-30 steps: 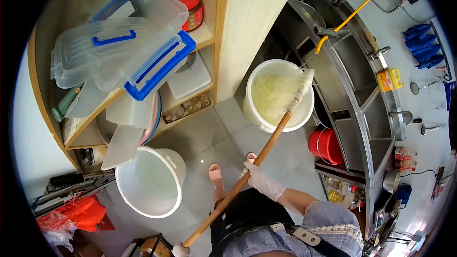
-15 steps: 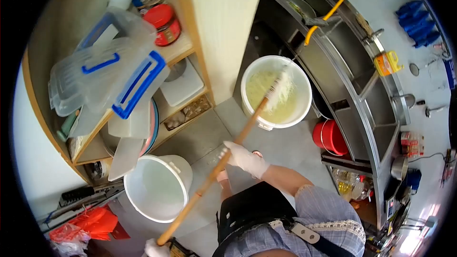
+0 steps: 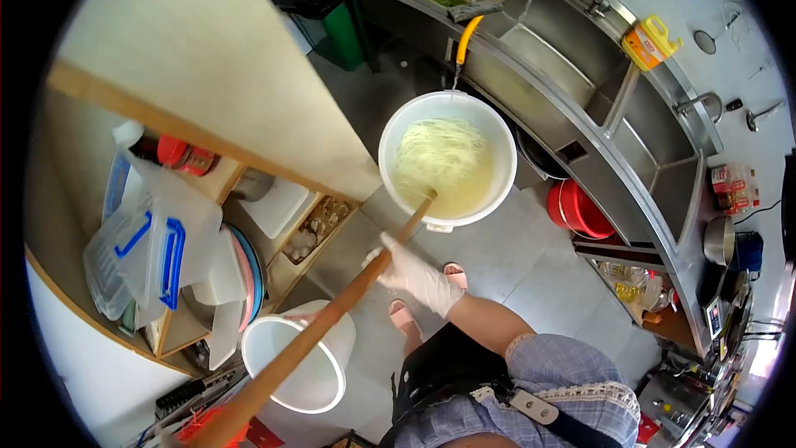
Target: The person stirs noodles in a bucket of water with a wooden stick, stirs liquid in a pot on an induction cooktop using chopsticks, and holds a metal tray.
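My gloved right hand (image 3: 414, 275) is wrapped round a long wooden pole (image 3: 332, 315). The pole slants from the lower left up to a white bucket (image 3: 507, 149), where its far end dips into cloudy yellowish liquid. In that liquid lies a mass of pale thin strands (image 3: 444, 149) that look like noodles. A yellow hose (image 3: 477, 23) hangs over the sink edge, and a thin stream of water falls from it at the bucket's rim. My left hand is out of view, as is the near end of the pole.
Another white bucket (image 3: 338, 365) stands below the pole at left. Shelves (image 3: 249, 168) with plastic boxes rise on the left. A steel sink unit (image 3: 572, 104) curves along the right, with a red bucket (image 3: 580, 207) under it and a green bin (image 3: 340, 37) beyond.
The pole's far end has gone from lifting strands above the bucket to dipping into the liquid. The strands now lie in the bucket. My left hand has left the view; the camera has turned.
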`<action>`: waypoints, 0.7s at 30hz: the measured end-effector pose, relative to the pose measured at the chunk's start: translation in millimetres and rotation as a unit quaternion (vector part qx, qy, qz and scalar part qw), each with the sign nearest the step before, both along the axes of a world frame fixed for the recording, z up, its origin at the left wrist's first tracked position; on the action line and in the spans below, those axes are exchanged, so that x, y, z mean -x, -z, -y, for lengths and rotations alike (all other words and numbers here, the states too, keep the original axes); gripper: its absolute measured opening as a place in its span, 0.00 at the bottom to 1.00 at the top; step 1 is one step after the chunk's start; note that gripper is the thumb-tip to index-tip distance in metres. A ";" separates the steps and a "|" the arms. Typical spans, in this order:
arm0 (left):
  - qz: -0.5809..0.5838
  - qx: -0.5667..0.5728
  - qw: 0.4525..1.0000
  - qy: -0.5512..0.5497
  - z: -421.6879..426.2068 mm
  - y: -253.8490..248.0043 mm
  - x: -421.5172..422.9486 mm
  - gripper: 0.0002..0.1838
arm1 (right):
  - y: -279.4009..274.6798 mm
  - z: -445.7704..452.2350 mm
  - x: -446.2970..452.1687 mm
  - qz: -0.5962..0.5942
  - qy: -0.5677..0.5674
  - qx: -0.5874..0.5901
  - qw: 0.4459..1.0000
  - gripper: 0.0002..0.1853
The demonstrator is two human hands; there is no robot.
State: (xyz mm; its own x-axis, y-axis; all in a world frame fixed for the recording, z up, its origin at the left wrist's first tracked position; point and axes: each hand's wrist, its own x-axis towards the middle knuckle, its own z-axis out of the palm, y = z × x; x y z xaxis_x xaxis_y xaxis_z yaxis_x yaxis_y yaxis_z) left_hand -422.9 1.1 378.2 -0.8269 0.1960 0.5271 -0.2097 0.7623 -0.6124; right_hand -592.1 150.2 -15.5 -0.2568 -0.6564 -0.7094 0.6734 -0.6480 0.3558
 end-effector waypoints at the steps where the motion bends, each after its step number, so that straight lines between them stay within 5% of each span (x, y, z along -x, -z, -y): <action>1: 0.060 0.030 0.998 0.023 -4.9 13.3 22.6 0.05 | 26.0 -10.9 17.1 0.030 0.010 -0.026 0.999 0.20; 4: 0.292 -0.020 0.956 0.000 -22.0 76.9 63.4 0.03 | 120.0 -39.8 49.9 0.077 0.063 -0.104 0.990 0.17; 8: 0.498 -0.131 0.854 -0.077 -19.7 183.5 61.5 0.14 | 175.1 -65.7 64.8 0.115 0.104 -0.167 0.974 0.11; 9: 0.502 -0.127 0.852 -0.076 -15.6 196.9 57.3 0.14 | 182.8 -68.6 65.3 0.113 0.093 -0.173 0.974 0.10; 11: 0.478 -0.322 0.809 -0.119 -2.1 220.8 34.2 0.13 | 208.7 -62.9 65.1 0.107 0.073 -0.205 0.970 0.10; 13: 0.438 -0.341 0.817 -0.156 6.8 242.1 2.6 0.14 | 211.6 -49.0 56.6 0.064 0.034 -0.269 0.960 0.16; 18: 0.345 -0.393 0.835 -0.170 44.2 275.2 -96.7 0.10 | 197.0 -20.5 4.9 0.000 0.017 -0.199 0.980 0.13; 21: 0.375 -0.421 0.771 -0.296 72.8 317.5 -171.0 0.14 | 173.9 -4.4 -29.9 0.003 -0.008 -0.248 0.969 0.12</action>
